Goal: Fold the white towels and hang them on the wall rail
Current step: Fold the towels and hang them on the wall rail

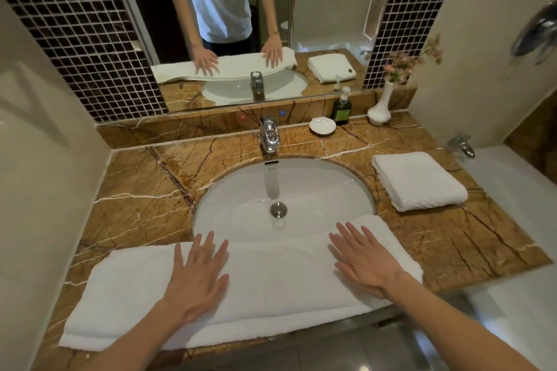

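A long white towel (271,283), folded lengthwise, lies across the front of the brown marble counter (135,205) and covers the sink's front rim. My left hand (196,277) rests flat on its middle-left part, fingers straight and spread. My right hand (366,262) presses flat on its right end. A second white towel (419,181), folded into a thick rectangle, sits on the counter to the right of the sink. No wall rail is in view.
A white oval sink (316,190) with a chrome tap (269,134) sits mid-counter. Behind it stand a soap dish (322,125), a dark pump bottle (342,107) and a white vase (380,107) of pink flowers. A mirror (331,3) fills the back wall. A bathtub edge (512,184) lies right.
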Available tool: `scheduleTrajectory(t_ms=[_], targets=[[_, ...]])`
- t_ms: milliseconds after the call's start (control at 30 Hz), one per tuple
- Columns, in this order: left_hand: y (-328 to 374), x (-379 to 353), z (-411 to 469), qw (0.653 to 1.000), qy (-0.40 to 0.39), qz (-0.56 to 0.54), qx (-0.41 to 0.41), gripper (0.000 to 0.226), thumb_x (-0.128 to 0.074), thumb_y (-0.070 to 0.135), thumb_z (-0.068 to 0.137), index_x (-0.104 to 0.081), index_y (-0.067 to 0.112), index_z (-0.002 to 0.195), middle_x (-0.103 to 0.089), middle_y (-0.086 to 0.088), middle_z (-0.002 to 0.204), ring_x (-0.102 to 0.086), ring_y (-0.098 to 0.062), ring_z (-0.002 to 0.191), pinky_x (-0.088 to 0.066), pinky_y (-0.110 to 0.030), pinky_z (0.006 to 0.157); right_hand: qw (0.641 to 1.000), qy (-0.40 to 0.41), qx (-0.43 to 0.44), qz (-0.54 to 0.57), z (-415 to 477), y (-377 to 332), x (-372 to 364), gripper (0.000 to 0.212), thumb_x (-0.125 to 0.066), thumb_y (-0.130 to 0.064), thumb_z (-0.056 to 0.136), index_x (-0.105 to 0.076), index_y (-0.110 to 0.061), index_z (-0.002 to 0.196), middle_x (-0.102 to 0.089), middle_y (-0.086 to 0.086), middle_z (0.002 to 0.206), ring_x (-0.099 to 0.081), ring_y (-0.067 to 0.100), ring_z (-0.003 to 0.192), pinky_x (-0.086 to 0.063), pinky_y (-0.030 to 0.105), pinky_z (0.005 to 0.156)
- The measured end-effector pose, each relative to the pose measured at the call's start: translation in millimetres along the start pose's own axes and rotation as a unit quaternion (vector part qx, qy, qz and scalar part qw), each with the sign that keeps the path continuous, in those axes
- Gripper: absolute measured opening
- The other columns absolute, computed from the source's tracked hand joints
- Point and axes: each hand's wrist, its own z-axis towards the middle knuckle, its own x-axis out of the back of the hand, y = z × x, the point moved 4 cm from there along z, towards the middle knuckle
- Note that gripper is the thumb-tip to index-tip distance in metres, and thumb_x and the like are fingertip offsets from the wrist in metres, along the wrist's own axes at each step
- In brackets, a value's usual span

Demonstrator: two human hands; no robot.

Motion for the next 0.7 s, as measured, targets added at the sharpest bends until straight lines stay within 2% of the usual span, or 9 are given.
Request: scheduleTrajectory(t_ms=[67,133,200,333,467,533,600,633,700], targets=[[22.9,13.9,24.0,1.000,0.004,-0.010,-0.024,0.066,-0.008,0.063,0.092,-0.002,0.034,0.151,0.008,-0.003,0.158,0.008,-0.031,0.145,0.013,-0.053,0.110,1.000,0.006,-0.021,0.017,-0.6,7.0,9.4,0.068,-0.006,-0.048,0.099,-0.060,-0.019,0.128,-0.061,0.010,0.130,-0.060,0.025,0.117,-0.046,0.042,0.099],[49.1,26.2,49.2,0.999,0.009,-0.018,-0.049,0.063,-0.013,0.062,0.094,-0.007,0.035,0.151,0.000,-0.004,0.158,-0.001,-0.031,0.146,0.010,-0.050,0.111,0.999,0.013,-0.037,0.025,-2.6,17.2,16.7,0.069,-0.004,-0.047,0.099,-0.060,-0.018,0.128,-0.061,0.012,0.129,-0.061,0.026,0.115,-0.053,0.042,0.090],[80.6,41.3,70.9,0.996,0.015,-0.023,-0.079,0.063,-0.012,0.062,0.094,-0.004,0.036,0.150,0.001,-0.003,0.158,0.001,-0.028,0.146,0.012,-0.047,0.111,0.998,0.012,-0.052,0.028,-8.2,30.6,21.8,0.069,-0.004,-0.047,0.099,-0.059,-0.017,0.128,-0.061,0.013,0.128,-0.061,0.027,0.115,-0.055,0.042,0.087],[153.0,69.2,106.3,0.988,0.037,-0.049,-0.145,0.069,0.003,0.067,0.083,0.008,0.039,0.147,0.018,0.002,0.156,0.013,-0.024,0.145,0.016,-0.044,0.112,0.996,0.025,-0.082,0.040,-22.2,74.7,26.2,0.066,-0.006,-0.045,0.099,-0.057,-0.016,0.129,-0.060,0.016,0.129,-0.060,0.029,0.117,-0.054,0.044,0.088],[219.8,80.8,138.6,0.981,0.029,-0.065,-0.180,0.072,0.007,0.066,0.080,0.010,0.039,0.146,0.021,0.002,0.154,0.016,-0.024,0.145,0.015,-0.044,0.113,0.993,0.016,-0.101,0.056,-39.2,126.0,25.7,0.052,-0.033,-0.044,0.089,-0.065,-0.020,0.122,-0.065,0.012,0.123,-0.063,0.026,0.113,-0.054,0.040,0.086],[253.8,81.7,156.6,0.979,0.018,-0.081,-0.185,0.073,0.010,0.067,0.079,0.012,0.039,0.146,0.021,0.003,0.154,0.018,-0.022,0.145,0.016,-0.042,0.113,0.991,0.017,-0.120,0.052,-45.4,157.7,21.1,0.054,-0.031,-0.047,0.089,-0.064,-0.021,0.122,-0.065,0.012,0.123,-0.062,0.026,0.115,-0.054,0.040,0.088],[287.9,81.5,175.8,0.978,0.000,-0.102,-0.181,0.080,0.013,0.070,0.073,0.010,0.038,0.147,0.019,0.002,0.156,0.017,-0.022,0.145,0.014,-0.043,0.114,0.989,0.015,-0.137,0.058,-48.0,188.6,16.4,0.064,-0.014,-0.047,0.094,-0.052,-0.018,0.136,-0.050,0.017,0.140,-0.048,0.030,0.130,-0.044,0.045,0.100],[303.6,81.4,186.2,0.979,-0.013,-0.116,-0.169,0.084,0.013,0.072,0.071,0.009,0.037,0.148,0.017,0.001,0.157,0.015,-0.022,0.145,0.011,-0.043,0.115,0.990,0.013,-0.121,0.065,-46.2,202.1,13.8,0.071,-0.005,-0.049,0.092,-0.038,-0.016,0.145,-0.030,0.018,0.151,-0.033,0.033,0.139,-0.031,0.048,0.109],[331.2,78.4,208.0,0.978,-0.050,-0.155,-0.132,0.084,0.006,0.074,0.074,0.007,0.036,0.149,0.013,-0.001,0.159,0.009,-0.023,0.146,0.005,-0.043,0.117,0.988,0.000,-0.114,0.102,-44.4,228.4,12.1,0.074,0.000,-0.050,0.088,-0.013,-0.015,0.152,0.003,0.013,0.156,-0.007,0.035,0.147,-0.009,0.048,0.117]])
